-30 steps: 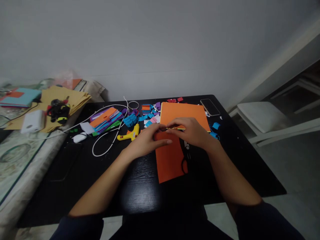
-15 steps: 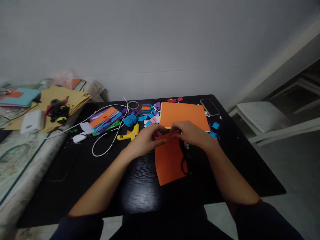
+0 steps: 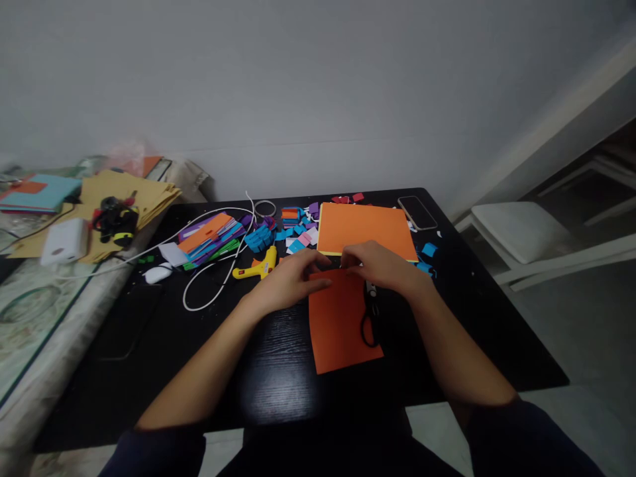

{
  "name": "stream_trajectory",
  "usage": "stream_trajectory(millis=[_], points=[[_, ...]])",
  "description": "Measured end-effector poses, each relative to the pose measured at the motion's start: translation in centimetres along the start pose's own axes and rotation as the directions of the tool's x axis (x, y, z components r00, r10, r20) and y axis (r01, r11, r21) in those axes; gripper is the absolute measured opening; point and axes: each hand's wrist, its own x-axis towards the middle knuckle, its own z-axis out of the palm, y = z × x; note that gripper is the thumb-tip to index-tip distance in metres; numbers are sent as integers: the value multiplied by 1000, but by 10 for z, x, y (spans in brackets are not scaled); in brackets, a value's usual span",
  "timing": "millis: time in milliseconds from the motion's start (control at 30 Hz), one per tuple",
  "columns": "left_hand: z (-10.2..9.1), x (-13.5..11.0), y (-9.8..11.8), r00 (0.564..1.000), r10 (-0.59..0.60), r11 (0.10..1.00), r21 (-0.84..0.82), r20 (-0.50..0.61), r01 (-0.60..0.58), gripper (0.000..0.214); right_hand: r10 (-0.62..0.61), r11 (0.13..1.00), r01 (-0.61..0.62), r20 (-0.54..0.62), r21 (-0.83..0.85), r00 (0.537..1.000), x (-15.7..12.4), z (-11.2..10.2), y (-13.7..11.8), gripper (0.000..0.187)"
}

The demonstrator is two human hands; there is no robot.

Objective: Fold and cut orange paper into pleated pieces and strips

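Note:
A sheet of orange paper (image 3: pixel 339 324) lies on the black table in front of me, its far edge between my hands. My left hand (image 3: pixel 293 279) is over the paper's far left corner, thumb and forefinger spread apart. My right hand (image 3: pixel 380 266) hovers at the far right corner, its fingers bent but apart and the thumb close to the paper; whether it touches is unclear. Scissors (image 3: pixel 365 331) with black handles overlap the paper's right side, partly lost against the dark table. Beyond my hands rests a stack of orange sheets (image 3: pixel 368 228) with a yellow edge below.
A yellow glue gun (image 3: pixel 258 266) lies left of my left hand, beside a looped white cable (image 3: pixel 186 291). Small paper pieces (image 3: pixel 301 238) and a pile of coloured strips (image 3: pixel 211 238) lie behind. A phone (image 3: pixel 417 213) sits far right; a white mouse (image 3: pixel 158 273) is at left.
The orange paper has flattened and its near edge has shifted slightly toward me and right. My fingers have loosened from its far edge, and my hands have barely moved.

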Motion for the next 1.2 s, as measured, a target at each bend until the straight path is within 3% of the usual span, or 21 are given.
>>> stream_trajectory(millis=[667,867,1033,1200], points=[[-21,-6,7,997,-42,999,17,-59,43,25,-108,992,117,-158,49,982,2,0,-4,16],[-30,-11,13,993,-6,999,49,-117,11,24,-217,961,263,-349,89,912,0,-3,-10,14],[-33,-13,12,973,36,999,31,-227,-30,42,-217,938,309,-431,156,876,-1,-6,-16,8],[-37,-15,14,948,155,987,94,-279,-134,25,-170,900,333,-479,280,861,-4,-8,-18,3]])
